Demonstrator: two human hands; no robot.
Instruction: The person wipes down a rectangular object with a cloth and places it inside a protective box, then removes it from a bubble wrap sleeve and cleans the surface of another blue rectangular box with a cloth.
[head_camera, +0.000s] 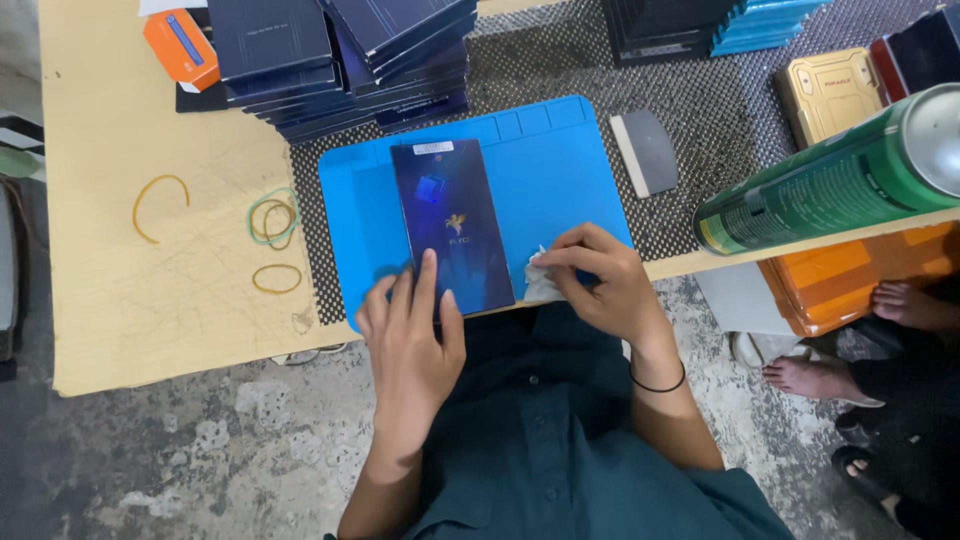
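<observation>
I see a glossy dark-blue box (452, 228) on a smooth, matt blue rubbery mat (560, 170); beneath lies a woven, carbon-look sheet (700, 120); the counter (110, 250) looks like pale, scuffed board; the green can (830, 180) is shiny metal; the white wipe (540, 280) looks soft and crumpled.

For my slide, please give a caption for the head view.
Left hand steadies a dark blue box on a blue mat; right hand holds a white wipe.
</observation>
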